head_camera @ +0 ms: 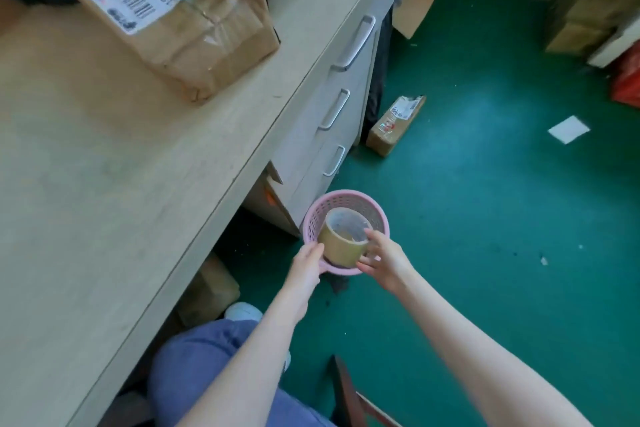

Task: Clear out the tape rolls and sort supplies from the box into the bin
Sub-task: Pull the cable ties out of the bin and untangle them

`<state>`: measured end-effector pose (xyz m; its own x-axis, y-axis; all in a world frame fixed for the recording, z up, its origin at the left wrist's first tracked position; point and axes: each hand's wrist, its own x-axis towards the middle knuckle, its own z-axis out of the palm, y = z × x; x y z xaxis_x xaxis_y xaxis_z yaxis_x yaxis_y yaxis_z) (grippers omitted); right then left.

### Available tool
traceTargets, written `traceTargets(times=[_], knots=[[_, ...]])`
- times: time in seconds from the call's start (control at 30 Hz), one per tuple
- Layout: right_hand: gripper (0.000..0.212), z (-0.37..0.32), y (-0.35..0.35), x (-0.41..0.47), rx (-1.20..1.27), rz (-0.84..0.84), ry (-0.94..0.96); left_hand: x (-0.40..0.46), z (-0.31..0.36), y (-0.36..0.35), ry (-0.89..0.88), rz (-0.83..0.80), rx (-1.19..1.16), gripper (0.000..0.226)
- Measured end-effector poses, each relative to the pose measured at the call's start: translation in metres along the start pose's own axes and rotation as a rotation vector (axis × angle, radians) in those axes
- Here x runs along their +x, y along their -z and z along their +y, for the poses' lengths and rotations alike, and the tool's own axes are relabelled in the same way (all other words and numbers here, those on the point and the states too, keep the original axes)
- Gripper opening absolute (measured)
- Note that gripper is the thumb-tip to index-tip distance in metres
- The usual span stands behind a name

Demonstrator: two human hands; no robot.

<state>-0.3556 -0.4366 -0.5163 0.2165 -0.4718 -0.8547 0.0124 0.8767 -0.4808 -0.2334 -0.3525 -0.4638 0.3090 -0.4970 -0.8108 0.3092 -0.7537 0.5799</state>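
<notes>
One tape roll (pixel 343 241), one pink bin (pixel 346 204), perhaps four parcels (pixel 180 10).

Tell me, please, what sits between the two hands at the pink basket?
In the head view, a brown tape roll sits between the left hand and right hand, over the pink basket.

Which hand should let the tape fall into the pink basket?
Probably the right hand: its fingers hold the tape roll over the pink basket. The left hand grips the basket's near rim, so it should keep steadying it.
</notes>
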Motion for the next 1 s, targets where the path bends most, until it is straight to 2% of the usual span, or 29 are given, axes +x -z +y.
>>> traceTargets(times=[0.1, 0.23, 0.43, 0.53, 0.73, 0.9, 1.0], knots=[[0.007, -0.001, -0.006, 0.026, 0.065, 0.056, -0.044, 0.01, 0.002, 0.013, -0.037, 0.073, 0.111, 0.035], [0.026, 0.001, -0.01, 0.052, 0.085, 0.122, -0.043, 0.016, 0.01, 0.023, -0.125, 0.186, 0.065, 0.035], [0.04, 0.007, -0.004, 0.065, 0.089, 0.103, -0.061, 0.018, 0.007, 0.025, -0.133, 0.195, 0.072, 0.031], [0.037, 0.005, -0.001, 0.056, 0.087, 0.059, -0.016, 0.012, 0.007, 0.024, -0.144, 0.194, 0.067, 0.029], [0.018, -0.013, 0.0, -0.001, 0.037, -0.045, 0.177, -0.022, 0.025, 0.024, -0.247, 0.206, 0.02, 0.028], [0.013, -0.028, -0.006, -0.079, -0.072, -0.144, 0.335, -0.074, 0.04, 0.025, -0.377, 0.197, -0.092, 0.029], [0.013, -0.033, -0.013, -0.129, -0.139, -0.237, 0.436, -0.112, 0.042, 0.027, -0.482, 0.207, -0.03, 0.029]])
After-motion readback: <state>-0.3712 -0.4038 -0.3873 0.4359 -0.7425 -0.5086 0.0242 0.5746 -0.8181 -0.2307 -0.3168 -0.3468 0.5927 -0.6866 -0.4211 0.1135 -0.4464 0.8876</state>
